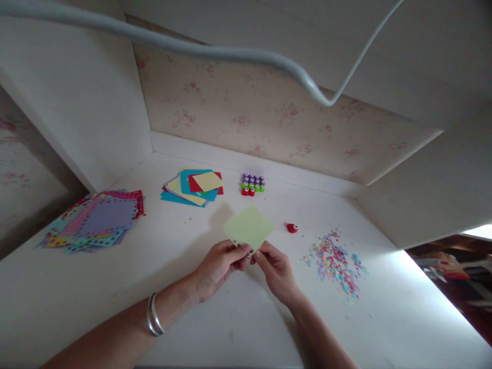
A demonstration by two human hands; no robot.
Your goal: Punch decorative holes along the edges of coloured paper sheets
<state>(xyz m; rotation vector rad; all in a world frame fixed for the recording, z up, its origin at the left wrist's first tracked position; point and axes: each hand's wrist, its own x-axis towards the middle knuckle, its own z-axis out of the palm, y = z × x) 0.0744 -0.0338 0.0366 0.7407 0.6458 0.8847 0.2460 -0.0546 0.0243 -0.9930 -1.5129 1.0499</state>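
Observation:
Between my two hands is a pale green sheet of paper [249,225], held up off the table with a corner toward me. Small punched holes run along its lower left edge. My left hand [219,266] pinches that edge between thumb and fingers; two silver bangles circle the wrist. My right hand [277,269] grips the sheet near its bottom corner, fingertips close to those of the left. To the right of the paper, apart from both hands, lies a small red craft punch [292,228] with a white, eye-like button.
A white table [184,328] holds a pile of punched paper sheets [109,218] at left and plain coloured sheets [207,181] at the back. Rows of purple, green and red punches [253,183] stand near the wall. Confetti [338,261] lies at right. A pale cable [230,54] crosses above.

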